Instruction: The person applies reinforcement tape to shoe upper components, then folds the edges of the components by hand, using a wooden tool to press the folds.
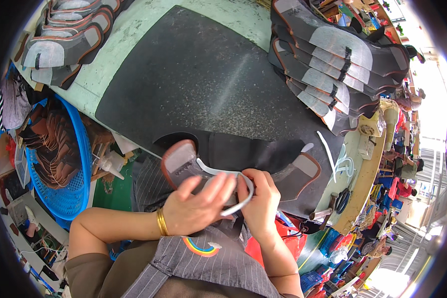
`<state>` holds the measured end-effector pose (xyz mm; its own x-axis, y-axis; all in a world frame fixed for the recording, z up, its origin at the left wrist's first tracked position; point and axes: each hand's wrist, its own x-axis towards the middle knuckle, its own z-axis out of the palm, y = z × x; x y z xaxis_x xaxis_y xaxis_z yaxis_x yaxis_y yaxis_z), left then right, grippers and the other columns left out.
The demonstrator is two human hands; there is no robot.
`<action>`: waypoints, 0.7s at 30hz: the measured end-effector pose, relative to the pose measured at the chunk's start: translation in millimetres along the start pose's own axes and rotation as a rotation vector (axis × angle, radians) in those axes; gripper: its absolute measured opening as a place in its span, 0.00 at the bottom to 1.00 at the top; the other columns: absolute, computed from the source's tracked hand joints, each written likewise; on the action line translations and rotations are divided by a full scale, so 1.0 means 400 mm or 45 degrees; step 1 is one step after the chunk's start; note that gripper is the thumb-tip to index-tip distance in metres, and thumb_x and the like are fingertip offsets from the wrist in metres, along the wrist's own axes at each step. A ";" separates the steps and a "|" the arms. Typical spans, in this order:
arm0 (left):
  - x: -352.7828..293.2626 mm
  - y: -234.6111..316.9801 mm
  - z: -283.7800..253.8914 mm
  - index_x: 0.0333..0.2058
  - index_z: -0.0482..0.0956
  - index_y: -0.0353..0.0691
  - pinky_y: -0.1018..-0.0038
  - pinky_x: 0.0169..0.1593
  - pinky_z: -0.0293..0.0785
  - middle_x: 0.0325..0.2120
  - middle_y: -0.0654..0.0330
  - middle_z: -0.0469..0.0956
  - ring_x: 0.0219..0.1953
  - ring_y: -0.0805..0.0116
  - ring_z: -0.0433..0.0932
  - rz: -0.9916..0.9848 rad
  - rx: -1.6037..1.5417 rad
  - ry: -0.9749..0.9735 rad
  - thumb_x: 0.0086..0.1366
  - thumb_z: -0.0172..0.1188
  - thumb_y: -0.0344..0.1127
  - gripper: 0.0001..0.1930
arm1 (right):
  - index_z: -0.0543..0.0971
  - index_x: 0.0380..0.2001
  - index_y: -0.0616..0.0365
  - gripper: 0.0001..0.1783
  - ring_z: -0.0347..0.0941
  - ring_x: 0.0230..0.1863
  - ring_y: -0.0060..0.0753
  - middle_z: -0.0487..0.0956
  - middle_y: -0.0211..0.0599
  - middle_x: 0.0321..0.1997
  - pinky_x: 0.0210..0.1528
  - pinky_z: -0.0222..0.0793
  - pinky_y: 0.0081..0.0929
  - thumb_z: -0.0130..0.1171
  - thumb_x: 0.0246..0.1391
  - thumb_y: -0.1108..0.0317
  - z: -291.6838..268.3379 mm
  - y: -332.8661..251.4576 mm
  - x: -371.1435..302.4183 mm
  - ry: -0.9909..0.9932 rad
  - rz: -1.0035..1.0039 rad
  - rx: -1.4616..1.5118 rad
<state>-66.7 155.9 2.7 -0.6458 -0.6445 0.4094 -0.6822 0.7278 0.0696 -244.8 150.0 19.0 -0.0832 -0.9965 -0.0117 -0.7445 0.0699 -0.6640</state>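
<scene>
A curved black shoe upper point(299, 177) with brown edging lies at the table's near edge, its left end raised. A narrow white strip point(211, 170) runs along its inner curve, and the loose end loops back toward me. My left hand point(196, 206) is over the upper's middle beside the strip, fingers stretched out and slightly blurred. Next to the loop, my right hand point(260, 203) pinches the upper's edge between thumb and bent fingers. What lies under the fingertips is partly hidden.
A black mat point(174, 74) covers the pale green table point(136, 22). Stacked uppers stand at far left point(67, 49) and far right point(340, 59). More white strips point(328, 151) and a hammer point(323, 213) lie at right. A blue basket point(79, 169) with brown pieces stands left.
</scene>
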 end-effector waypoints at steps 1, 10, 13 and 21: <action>0.010 -0.010 -0.003 0.51 0.77 0.36 0.60 0.58 0.60 0.56 0.57 0.73 0.59 0.61 0.68 0.009 0.005 0.006 0.63 0.53 0.54 0.28 | 0.80 0.36 0.62 0.08 0.79 0.30 0.35 0.79 0.44 0.34 0.33 0.74 0.26 0.66 0.51 0.78 -0.003 0.003 0.004 -0.075 0.009 -0.023; 0.085 -0.037 -0.032 0.52 0.77 0.34 0.61 0.61 0.65 0.53 0.52 0.75 0.54 0.57 0.73 0.261 -0.135 -0.479 0.55 0.57 0.61 0.37 | 0.82 0.38 0.65 0.08 0.78 0.34 0.23 0.81 0.39 0.35 0.37 0.73 0.19 0.64 0.53 0.80 -0.104 0.102 -0.047 0.159 -0.024 0.113; 0.100 0.017 -0.027 0.54 0.75 0.31 0.60 0.61 0.64 0.51 0.48 0.74 0.53 0.51 0.72 0.192 -0.042 -0.518 0.50 0.56 0.69 0.46 | 0.82 0.38 0.65 0.08 0.77 0.34 0.20 0.81 0.37 0.35 0.36 0.73 0.18 0.64 0.53 0.79 -0.090 0.109 -0.036 0.174 0.071 0.206; 0.152 0.103 0.028 0.52 0.73 0.26 0.63 0.60 0.62 0.54 0.46 0.71 0.59 0.52 0.65 0.110 -0.270 -0.495 0.54 0.55 0.66 0.44 | 0.78 0.38 0.61 0.11 0.75 0.23 0.32 0.77 0.39 0.29 0.28 0.73 0.28 0.67 0.51 0.74 -0.085 0.133 0.004 0.082 0.079 0.141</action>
<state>-138.0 144.2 20.3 -0.8056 -0.5902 0.0528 -0.5611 0.7884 0.2521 -307.0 153.7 9.1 -0.1718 -0.9851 -0.0097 -0.6594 0.1223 -0.7418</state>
